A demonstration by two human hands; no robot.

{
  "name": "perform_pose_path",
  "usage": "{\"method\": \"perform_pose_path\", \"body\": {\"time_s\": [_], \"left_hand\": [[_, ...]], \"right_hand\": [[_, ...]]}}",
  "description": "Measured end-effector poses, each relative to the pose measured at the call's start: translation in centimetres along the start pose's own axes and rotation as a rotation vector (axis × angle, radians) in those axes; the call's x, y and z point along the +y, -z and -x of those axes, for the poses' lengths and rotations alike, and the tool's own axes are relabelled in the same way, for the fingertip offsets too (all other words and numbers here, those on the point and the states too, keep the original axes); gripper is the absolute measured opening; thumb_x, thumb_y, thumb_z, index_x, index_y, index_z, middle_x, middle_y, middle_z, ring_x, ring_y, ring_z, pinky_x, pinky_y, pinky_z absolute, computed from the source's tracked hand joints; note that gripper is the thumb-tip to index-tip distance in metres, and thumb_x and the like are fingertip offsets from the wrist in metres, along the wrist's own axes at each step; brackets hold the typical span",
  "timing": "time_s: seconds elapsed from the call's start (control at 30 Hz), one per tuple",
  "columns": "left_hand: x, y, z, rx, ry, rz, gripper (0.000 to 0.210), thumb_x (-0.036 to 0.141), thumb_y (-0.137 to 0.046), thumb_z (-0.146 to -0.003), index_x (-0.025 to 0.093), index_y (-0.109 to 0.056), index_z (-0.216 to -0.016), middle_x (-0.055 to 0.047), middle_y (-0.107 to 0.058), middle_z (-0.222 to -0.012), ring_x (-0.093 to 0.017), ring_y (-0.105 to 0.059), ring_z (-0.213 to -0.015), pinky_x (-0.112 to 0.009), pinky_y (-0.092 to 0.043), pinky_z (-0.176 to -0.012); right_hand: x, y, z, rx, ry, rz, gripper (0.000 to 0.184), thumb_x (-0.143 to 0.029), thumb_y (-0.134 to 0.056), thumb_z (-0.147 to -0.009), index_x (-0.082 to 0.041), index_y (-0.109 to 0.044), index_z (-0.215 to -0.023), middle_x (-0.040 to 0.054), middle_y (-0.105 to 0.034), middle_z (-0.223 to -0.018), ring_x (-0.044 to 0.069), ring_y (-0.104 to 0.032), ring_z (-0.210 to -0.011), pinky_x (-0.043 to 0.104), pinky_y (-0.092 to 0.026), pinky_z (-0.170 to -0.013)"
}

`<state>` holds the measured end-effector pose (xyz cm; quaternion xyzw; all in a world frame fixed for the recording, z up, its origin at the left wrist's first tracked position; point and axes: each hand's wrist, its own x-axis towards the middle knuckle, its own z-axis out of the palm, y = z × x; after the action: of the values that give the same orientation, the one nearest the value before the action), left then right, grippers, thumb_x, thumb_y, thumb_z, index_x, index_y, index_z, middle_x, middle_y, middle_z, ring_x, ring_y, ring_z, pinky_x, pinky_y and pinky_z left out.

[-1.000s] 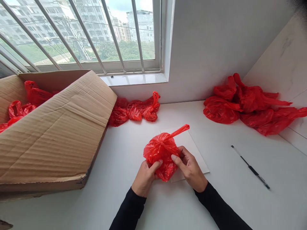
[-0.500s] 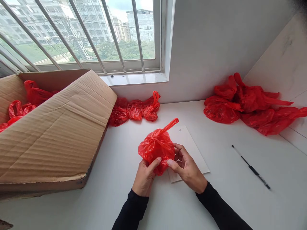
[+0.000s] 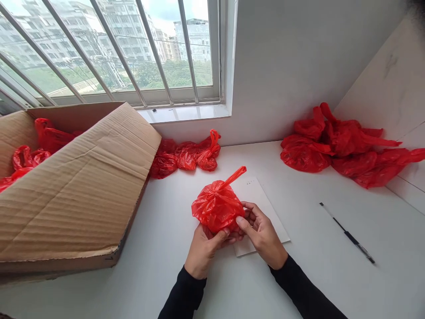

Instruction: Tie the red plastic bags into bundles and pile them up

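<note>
Between my hands is a red plastic bag, knotted at the top, its twisted handle end pointing up to the right. What it contains is hidden. My left hand cups it from below, thumb along its lower front and fingers underneath. On the bag's right side, my right hand grips it with the thumb in front and the fingers behind. Beneath the hands lies a white paper pad with small dark marks near its top edge, partly covered by the bag and my right hand.
An open cardboard box with red bags inside stands at left. More tied red bags sit under the window, and a larger heap of red bags lies in the right corner. A pen rests on the white table.
My left thumb has slid down to the bag's lower edge, and its fingers now show beneath the bag. The bag is tipped slightly and its front is more exposed.
</note>
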<state>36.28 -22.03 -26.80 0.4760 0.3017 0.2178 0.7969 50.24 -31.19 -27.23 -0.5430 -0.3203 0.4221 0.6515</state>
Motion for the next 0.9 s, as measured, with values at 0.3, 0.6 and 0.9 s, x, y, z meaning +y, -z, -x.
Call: {"method": "perform_pose_path", "body": {"time_s": [0.3, 0.6, 0.9], "left_hand": [[-0.03, 0.2, 0.01, 0.019, 0.062, -0.094, 0.042, 0.049, -0.071, -0.084, 0.007, -0.072, -0.083, -0.015, -0.074, -0.076, -0.02, -0.069, -0.064, -0.033, -0.06, -0.066], [-0.05, -0.04, -0.03, 0.002, -0.023, -0.054, 0.022, 0.033, -0.075, -0.078, 0.013, -0.069, -0.084, -0.006, -0.067, -0.072, -0.018, -0.063, -0.062, -0.031, -0.056, -0.058], [-0.15, 0.15, 0.07, 0.107, 0.039, -0.025, 0.028, 0.041, -0.068, -0.081, 0.013, -0.066, -0.075, -0.007, -0.067, -0.064, -0.02, -0.064, -0.054, -0.031, -0.056, -0.048]], "right_hand": [[0.6, 0.08, -0.01, -0.022, -0.004, 0.035, 0.04, -0.039, -0.065, -0.092, -0.024, -0.05, -0.126, 0.0006, -0.062, -0.09, 0.019, -0.062, -0.087, 0.034, -0.054, -0.076], [0.14, -0.09, 0.07, -0.019, -0.017, 0.08, 0.039, -0.043, -0.062, -0.093, -0.023, -0.05, -0.125, -0.0069, -0.053, -0.07, 0.014, -0.06, -0.064, 0.033, -0.051, -0.072], [0.05, -0.1, 0.04, -0.017, 0.025, 0.063, 0.025, -0.046, -0.063, -0.092, -0.023, -0.057, -0.098, -0.0019, -0.055, -0.084, 0.014, -0.055, -0.072, 0.029, -0.053, -0.065]]}}
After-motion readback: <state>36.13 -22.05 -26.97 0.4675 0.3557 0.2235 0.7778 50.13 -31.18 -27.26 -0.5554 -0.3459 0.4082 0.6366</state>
